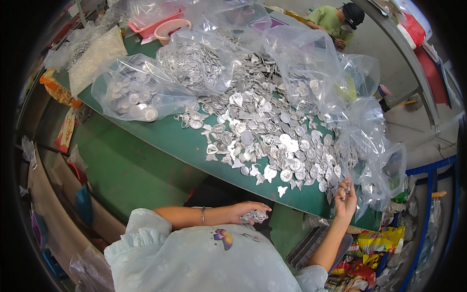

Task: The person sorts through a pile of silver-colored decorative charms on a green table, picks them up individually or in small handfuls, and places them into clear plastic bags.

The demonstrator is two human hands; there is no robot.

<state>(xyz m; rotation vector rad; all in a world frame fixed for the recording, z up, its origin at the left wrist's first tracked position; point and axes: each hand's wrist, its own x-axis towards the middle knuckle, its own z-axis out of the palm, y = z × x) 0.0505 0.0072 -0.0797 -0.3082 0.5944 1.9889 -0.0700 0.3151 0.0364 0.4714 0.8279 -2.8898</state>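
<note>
My left hand (237,210) is cupped in front of my body, closed around a handful of silver openwork metal charms (254,217). Past the table's near edge, my right hand (345,198) is raised at the right end of a wide heap of loose silver metal charms (272,131). Its fingers are curled together; whatever is between them is too small to make out. Round, leaf-like and animal-like shapes show in the heap. Close beside the right hand, a clear plastic bag (372,146) drapes over the table's right end.
The heap lies on a green table (160,138). Clear bags of discs (134,92) and of ring-like pieces (194,63) stand left of it. A pink basin (171,29) sits behind. Another person (328,22) works at the far right. Colourful packages (379,241) fill a blue-framed rack's side.
</note>
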